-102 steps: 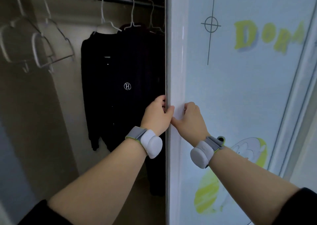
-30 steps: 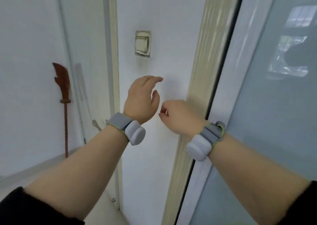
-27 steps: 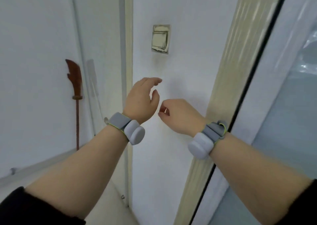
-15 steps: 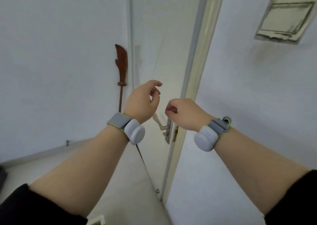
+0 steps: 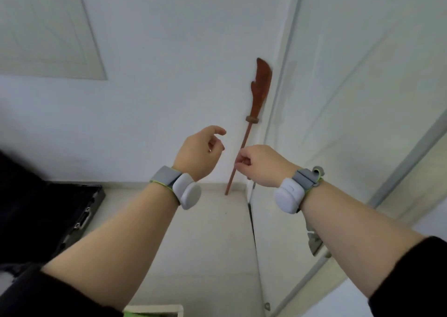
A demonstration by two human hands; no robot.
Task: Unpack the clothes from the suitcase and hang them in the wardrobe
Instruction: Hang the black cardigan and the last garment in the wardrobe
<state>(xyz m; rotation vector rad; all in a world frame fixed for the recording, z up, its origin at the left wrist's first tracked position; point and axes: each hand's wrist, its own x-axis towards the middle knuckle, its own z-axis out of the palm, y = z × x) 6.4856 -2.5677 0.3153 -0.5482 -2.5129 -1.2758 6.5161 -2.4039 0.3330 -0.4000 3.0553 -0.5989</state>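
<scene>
Both hands are raised before the body and carry nothing. The left hand (image 5: 200, 153) is relaxed, fingers loosely bent and a little apart; the right hand (image 5: 261, 165) is drawn into a loose fist with nothing inside it. The suitcase (image 5: 60, 203), a black case with metal fittings (image 5: 83, 217) on its rim, lies on the floor (image 5: 205, 244) well below and to the left of the left hand. Whether clothes are in it I cannot tell; its inside is only a dark mass. The wardrobe is not in view. Just beyond the right hand a wooden toy blade (image 5: 257, 104) leans on the wall (image 5: 169, 74), and a white door (image 5: 350, 99) stands to its right. I judge the step to be the walk to the suitcase for a garment. The next move asks to lower both hands down and leftward, open the right one, and take a garment near its collar.
</scene>
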